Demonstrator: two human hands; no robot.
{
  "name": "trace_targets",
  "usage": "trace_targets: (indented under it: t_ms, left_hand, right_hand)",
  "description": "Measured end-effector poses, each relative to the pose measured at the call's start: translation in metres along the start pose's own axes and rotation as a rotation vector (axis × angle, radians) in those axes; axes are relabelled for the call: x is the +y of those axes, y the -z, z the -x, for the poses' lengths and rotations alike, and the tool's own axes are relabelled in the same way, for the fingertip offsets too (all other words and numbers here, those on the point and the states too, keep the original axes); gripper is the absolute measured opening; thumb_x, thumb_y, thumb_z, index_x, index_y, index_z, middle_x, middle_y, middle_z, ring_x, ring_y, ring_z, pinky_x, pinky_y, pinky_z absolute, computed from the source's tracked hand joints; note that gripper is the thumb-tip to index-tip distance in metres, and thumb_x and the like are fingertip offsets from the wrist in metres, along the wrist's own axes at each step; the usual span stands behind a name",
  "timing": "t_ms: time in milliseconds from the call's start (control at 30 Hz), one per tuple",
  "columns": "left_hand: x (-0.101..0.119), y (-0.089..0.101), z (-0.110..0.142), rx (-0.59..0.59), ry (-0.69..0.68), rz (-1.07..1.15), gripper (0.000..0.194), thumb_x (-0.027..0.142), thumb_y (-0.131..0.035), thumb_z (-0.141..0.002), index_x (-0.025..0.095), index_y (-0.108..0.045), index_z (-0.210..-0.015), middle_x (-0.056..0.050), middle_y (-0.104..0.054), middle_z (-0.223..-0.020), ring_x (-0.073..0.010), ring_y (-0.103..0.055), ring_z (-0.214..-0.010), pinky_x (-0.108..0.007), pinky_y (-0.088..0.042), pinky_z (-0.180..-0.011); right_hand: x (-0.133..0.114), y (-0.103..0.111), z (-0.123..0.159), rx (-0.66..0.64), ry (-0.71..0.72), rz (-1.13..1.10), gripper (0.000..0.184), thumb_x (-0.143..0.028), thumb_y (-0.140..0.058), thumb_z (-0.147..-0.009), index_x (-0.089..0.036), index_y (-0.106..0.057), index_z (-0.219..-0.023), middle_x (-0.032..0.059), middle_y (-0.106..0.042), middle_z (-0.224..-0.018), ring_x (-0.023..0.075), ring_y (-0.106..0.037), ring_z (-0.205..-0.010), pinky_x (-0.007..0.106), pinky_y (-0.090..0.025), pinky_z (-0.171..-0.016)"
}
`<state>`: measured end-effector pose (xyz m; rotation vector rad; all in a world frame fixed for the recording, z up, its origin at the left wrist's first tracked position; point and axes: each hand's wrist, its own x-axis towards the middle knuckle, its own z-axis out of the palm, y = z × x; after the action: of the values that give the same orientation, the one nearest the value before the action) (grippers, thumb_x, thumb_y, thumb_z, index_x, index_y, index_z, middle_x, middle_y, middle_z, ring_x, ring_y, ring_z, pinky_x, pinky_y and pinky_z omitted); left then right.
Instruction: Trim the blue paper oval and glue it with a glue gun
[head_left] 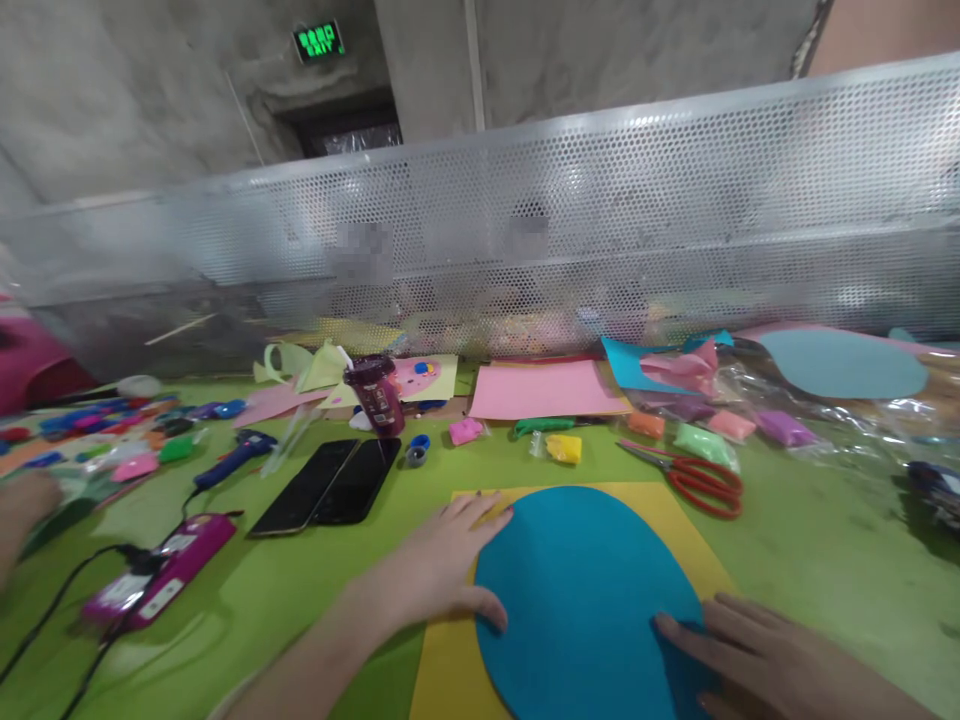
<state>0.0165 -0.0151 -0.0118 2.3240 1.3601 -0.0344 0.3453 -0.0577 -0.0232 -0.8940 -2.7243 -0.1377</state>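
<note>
Main piece: blue disc (585, 590), lower centre to lower right of the frame, flat on a yellow sheet (690, 530); lower rim cut off by the frame.
Left hand (442, 560): at the disc's left edge, fingers and thumb spread, thumb on the rim, fingertips at its upper left; nothing pinched.
Right hand (772, 650): lower right, fingers spread at the disc's right edge, one fingertip over its face; firmness of contact cannot be told.
Done, by appearance: disc has a smooth round outline and lies roughly centred across the sheet.
Undone, by appearance: sheet keeps two square upper corners, with no visible cut; disc face bears no decoration in the part shown. Whether the two are glued cannot be told.
Cutting tool: red-handled scissors (681, 467), right of centre, lying unheld above the sheet.
Clay packets: yellow packet (564, 449), centre; green packet (705, 446), right of centre; purple packet (785, 428), further right; all apparently in clear wrappers.
Paper stock: pink sheets (551, 390), centre, lying flat.
Glue gun (232, 462): left of centre, set down, unheld.
Co-worker's hand (26, 505): left edge, blurred, grip unclear.
</note>
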Motion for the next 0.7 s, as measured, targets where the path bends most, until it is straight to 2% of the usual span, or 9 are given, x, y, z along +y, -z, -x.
trace_targets:
  t_ms: [67, 133, 233, 267, 333, 467, 567, 633, 700]
  left_hand:
    - [0.001, 0.001, -0.001, -0.007, -0.004, 0.006, 0.090, 0.068, -0.054, -0.062, 0.033, -0.019, -0.138, -0.005, -0.010, -0.148, -0.0352, -0.009, -0.132, -0.056, -0.018, -0.102]
    - [0.001, 0.002, -0.001, -0.010, -0.015, 0.001, 0.087, 0.069, -0.051, -0.064, 0.033, -0.022, -0.137, -0.004, -0.011, -0.148, -0.0351, -0.008, -0.133, -0.055, -0.017, -0.102]
    - [0.001, 0.003, 0.002, -0.022, -0.040, 0.008, 0.081, 0.069, -0.043, -0.069, 0.031, -0.021, -0.137, -0.003, -0.009, -0.147, -0.0339, -0.004, -0.133, -0.055, -0.015, -0.103]
    - [0.002, 0.003, 0.004, -0.031, -0.044, 0.021, 0.079, 0.069, -0.041, -0.071, 0.032, -0.019, -0.138, -0.003, -0.007, -0.148, -0.0339, -0.003, -0.133, -0.056, -0.015, -0.103]
    - [0.003, 0.004, 0.007, -0.048, -0.043, 0.047, 0.084, 0.069, -0.043, -0.069, 0.033, -0.012, -0.138, -0.001, -0.002, -0.148, -0.0356, 0.000, -0.132, -0.058, -0.017, -0.101]
    - [0.005, 0.004, 0.011, -0.074, -0.032, 0.048, 0.112, 0.069, -0.061, -0.051, 0.033, -0.001, -0.138, -0.002, 0.008, -0.147, -0.0395, 0.006, -0.130, -0.061, -0.018, -0.099]
    - [0.007, 0.003, 0.012, -0.075, -0.021, 0.047, 0.113, 0.067, -0.063, -0.050, 0.034, -0.001, -0.138, -0.001, 0.010, -0.147, -0.0395, 0.008, -0.129, -0.061, -0.015, -0.099]
    - [0.009, 0.004, 0.013, -0.086, -0.027, 0.050, 0.107, 0.067, -0.062, -0.053, 0.036, -0.004, -0.138, 0.000, 0.009, -0.147, -0.0389, 0.007, -0.130, -0.061, -0.014, -0.100]
    - [0.011, 0.005, 0.015, -0.104, -0.035, 0.057, 0.101, 0.066, -0.061, -0.055, 0.039, -0.008, -0.137, 0.002, 0.007, -0.147, -0.0384, 0.005, -0.130, -0.061, -0.014, -0.101]
  right_hand:
    - [0.007, 0.004, -0.013, -0.058, 0.002, -0.049, 0.032, -0.032, -0.045, -0.085, -0.033, -0.058, -0.114, 0.0035, -0.067, -0.095, 0.0192, -0.063, -0.079, 0.026, -0.053, -0.062]
    - [0.017, 0.003, -0.025, -0.086, -0.064, -0.073, 0.038, -0.035, -0.040, -0.087, -0.030, -0.051, -0.123, 0.0068, -0.062, -0.110, 0.0237, -0.060, -0.095, 0.034, -0.053, -0.074]
    - [0.034, -0.003, -0.039, -0.179, -0.184, -0.099, 0.062, -0.050, -0.044, -0.083, -0.029, -0.025, -0.138, 0.0084, -0.032, -0.140, 0.0350, -0.033, -0.123, 0.052, -0.040, -0.091]
    - [0.038, -0.005, -0.041, -0.231, -0.205, -0.132, 0.068, -0.053, -0.045, -0.081, -0.030, -0.018, -0.139, 0.0062, -0.022, -0.144, 0.0363, -0.023, -0.127, 0.056, -0.034, -0.095]
    - [0.043, -0.007, -0.044, -0.319, -0.229, -0.222, 0.071, -0.056, -0.044, -0.080, -0.033, -0.012, -0.139, 0.0018, -0.012, -0.146, 0.0353, -0.014, -0.129, 0.057, -0.027, -0.099]
    - [0.040, -0.007, -0.042, -0.364, -0.288, -0.286, 0.069, -0.057, -0.042, -0.081, -0.035, -0.011, -0.139, -0.0013, -0.007, -0.146, 0.0339, -0.007, -0.130, 0.057, -0.020, -0.101]
    - [0.036, -0.006, -0.041, -0.367, -0.281, -0.272, 0.069, -0.057, -0.041, -0.081, -0.035, -0.011, -0.139, -0.0018, -0.007, -0.146, 0.0332, -0.005, -0.131, 0.057, -0.018, -0.102]
    - [0.037, -0.007, -0.041, -0.349, -0.262, -0.279, 0.066, -0.053, -0.039, -0.084, -0.034, -0.011, -0.140, -0.0007, -0.010, -0.146, 0.0307, -0.011, -0.131, 0.052, -0.024, -0.102]
    - [0.045, -0.010, -0.043, -0.268, -0.263, -0.267, 0.059, -0.047, -0.036, -0.087, -0.031, -0.017, -0.140, 0.0027, -0.019, -0.145, 0.0265, -0.024, -0.129, 0.044, -0.034, -0.099]
